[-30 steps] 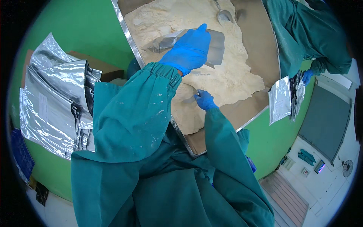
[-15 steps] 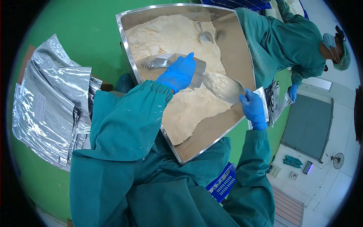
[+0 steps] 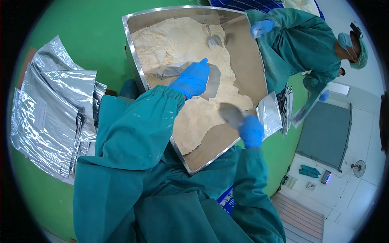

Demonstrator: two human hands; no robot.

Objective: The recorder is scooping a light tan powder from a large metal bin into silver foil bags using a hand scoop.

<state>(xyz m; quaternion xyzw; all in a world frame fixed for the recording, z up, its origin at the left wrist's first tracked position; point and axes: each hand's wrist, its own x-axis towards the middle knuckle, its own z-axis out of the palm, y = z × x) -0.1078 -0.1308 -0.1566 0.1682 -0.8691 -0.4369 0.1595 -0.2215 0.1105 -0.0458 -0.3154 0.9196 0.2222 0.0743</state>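
Note:
A silver foil bag [image 3: 214, 84] lies over the pale powder [image 3: 162, 42], my left hand [image 3: 191, 79] closed around it; its mouth faces right. My right hand [image 3: 251, 131], low at the right side of the metal bin [image 3: 134, 52], grips a metal scoop [image 3: 231, 114]. Motion blurs the scoop, and I see no heap of powder on it. Its handle is hidden in my fist. Both hands wear blue gloves. Farther back, a second metal scoop [image 3: 214, 40] rests in the powder.
Stacked silver foil bags [image 3: 52, 109] stand at the left; more foil bags [image 3: 269, 115] sit against the bin's right side. A co-worker [image 3: 300, 48] in green stands beyond that side, one gloved hand [image 3: 261, 28] near the rim. A blue crate [image 3: 227, 201] shows below my right arm.
My right hand and scoop have moved left and down from the bag's mouth; the heap of powder on the scoop no longer shows. The co-worker's hand has come to the bin's rim.

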